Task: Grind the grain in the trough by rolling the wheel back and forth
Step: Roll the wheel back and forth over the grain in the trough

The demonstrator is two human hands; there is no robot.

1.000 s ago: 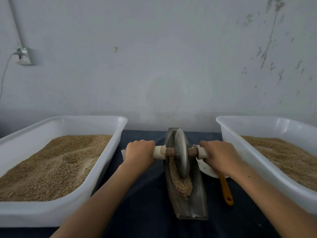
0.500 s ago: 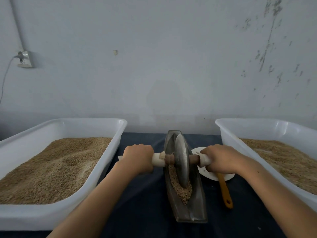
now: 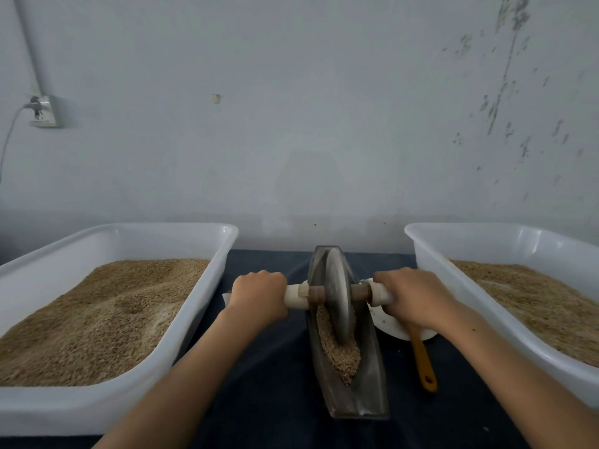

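Observation:
A narrow boat-shaped metal trough [image 3: 368, 395] lies on the dark table, its long axis pointing away from me. Brown grain [image 3: 342, 353] fills its near half. A grey metal wheel [image 3: 337, 296] stands upright in the trough, near the middle to far part, its lower edge in the grain. A wooden axle with white end grips [image 3: 296, 296] runs through the wheel. My left hand [image 3: 259, 294] grips the left end of the axle. My right hand [image 3: 415, 296] grips the right end.
A large white tub [image 3: 207, 303] of grain stands at the left, another white tub [image 3: 431, 273] of grain at the right. A white dish [image 3: 393, 328] and an orange-handled tool [image 3: 423, 361] lie right of the trough. A wall rises close behind, with a socket [image 3: 43, 111].
The wheel and both hands rolled a little toward me half a second ago, then back away to about mid-trough. My grip on the axle has not changed.

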